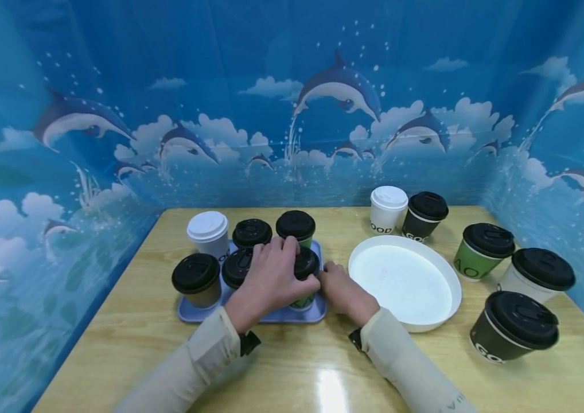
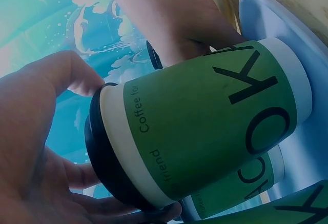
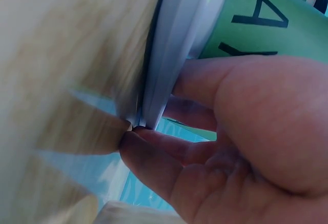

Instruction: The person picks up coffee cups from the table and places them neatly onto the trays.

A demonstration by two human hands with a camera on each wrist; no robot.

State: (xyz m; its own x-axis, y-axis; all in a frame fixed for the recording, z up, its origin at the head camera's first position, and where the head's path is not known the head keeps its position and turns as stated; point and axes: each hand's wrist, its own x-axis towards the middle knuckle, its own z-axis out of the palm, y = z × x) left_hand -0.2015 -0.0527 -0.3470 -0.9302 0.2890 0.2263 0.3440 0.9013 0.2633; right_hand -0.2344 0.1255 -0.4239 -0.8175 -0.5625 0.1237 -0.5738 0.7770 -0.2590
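A blue tray (image 1: 271,316) bears several lidded paper cups, among them a white cup (image 1: 209,232) and a brown cup (image 1: 200,292) on its left side. My left hand (image 1: 273,278) reaches over the tray's front row. Its thumb and fingers hold the black lid of a green cup (image 2: 215,96), which stands at the tray's front right corner. At the tray's right edge, my right hand (image 1: 343,289) grips the rim (image 3: 171,49) between thumb and fingers. A second green cup (image 2: 261,178) shows behind the held one.
Just right of my right hand lies a round white dish (image 1: 405,281). Behind it stand a white cup (image 1: 388,212) and a black cup (image 1: 423,218). Along the table's right side are a green cup (image 1: 480,252), a white cup (image 1: 534,275) and a large black cup (image 1: 511,330).
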